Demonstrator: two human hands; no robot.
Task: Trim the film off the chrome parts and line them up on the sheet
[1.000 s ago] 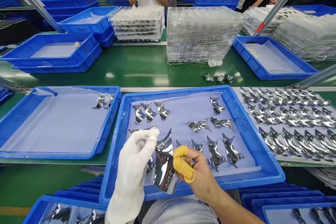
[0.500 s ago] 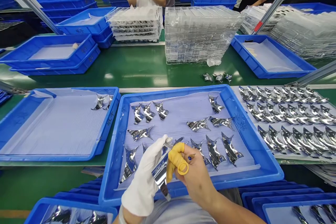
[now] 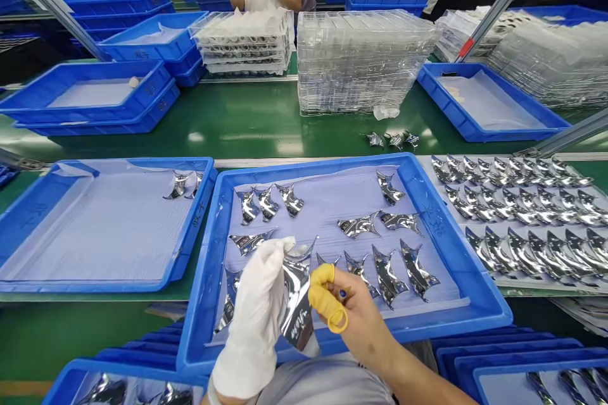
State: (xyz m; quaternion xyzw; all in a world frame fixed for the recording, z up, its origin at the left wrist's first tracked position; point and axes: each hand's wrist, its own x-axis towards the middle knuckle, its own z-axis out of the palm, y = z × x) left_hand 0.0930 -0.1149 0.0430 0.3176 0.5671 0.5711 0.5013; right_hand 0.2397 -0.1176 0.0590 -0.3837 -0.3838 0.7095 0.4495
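My left hand [image 3: 254, 319], in a white glove, and my right hand [image 3: 354, 319], bare with a yellow finger cot on the thumb, together pinch one shiny chrome fin-shaped part [image 3: 295, 296]. They hold it upright above the near edge of the middle blue tray [image 3: 475, 291]. Several more chrome parts [image 3: 387, 266] lie on the pale liner of that tray, to the right of and behind my hands.
A left blue tray [image 3: 28, 221] holds two chrome parts [image 3: 181, 183]. Rows of chrome parts [image 3: 522, 209] fill a clear tray at right. Stacked clear trays [image 3: 361, 60] and blue bins [image 3: 90, 95] stand on the green belt. Other people work behind it.
The chrome part was turned between my hands: broad face up a second ago, tipped low and edge-on half a second ago, now raised upright again. Both hands stayed over the tray's near edge.
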